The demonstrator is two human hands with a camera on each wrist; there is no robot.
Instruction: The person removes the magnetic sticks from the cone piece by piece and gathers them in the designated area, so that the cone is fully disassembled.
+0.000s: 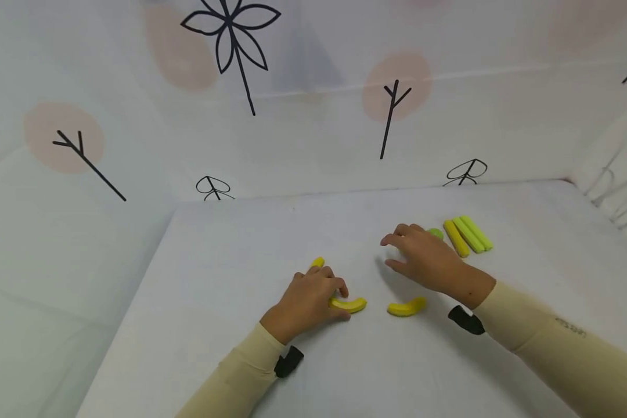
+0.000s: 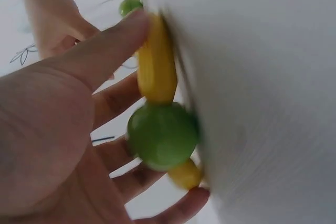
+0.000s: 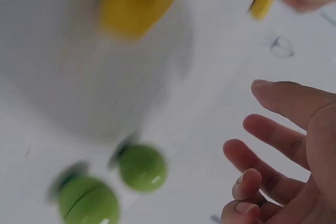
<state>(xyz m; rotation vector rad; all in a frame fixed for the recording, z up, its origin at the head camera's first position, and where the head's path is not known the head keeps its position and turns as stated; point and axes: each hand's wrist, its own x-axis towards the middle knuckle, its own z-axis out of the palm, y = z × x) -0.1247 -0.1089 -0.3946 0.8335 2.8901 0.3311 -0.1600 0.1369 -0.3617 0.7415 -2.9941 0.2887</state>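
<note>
My left hand (image 1: 310, 296) pinches a small curved yellow toy banana (image 1: 351, 306) between thumb and index finger, low on the white table. In the left wrist view, a glossy green ball (image 2: 163, 136) touches that toy banana (image 2: 157, 64), under the palm; the hand hides this ball in the head view. Past the left fingers pokes the end of another yellow piece (image 1: 318, 262). My right hand (image 1: 423, 258) hovers over the table with spread, relaxed fingers and holds nothing. Two green balls (image 3: 143, 167) show in the right wrist view; the hand mostly covers them from above.
Another toy banana (image 1: 406, 307) lies between the two forearms. Beyond the right hand, a yellow stick (image 1: 456, 238) and two light yellow-green sticks (image 1: 472, 234) lie side by side. A white printed cloth (image 1: 313, 145) hangs behind the table.
</note>
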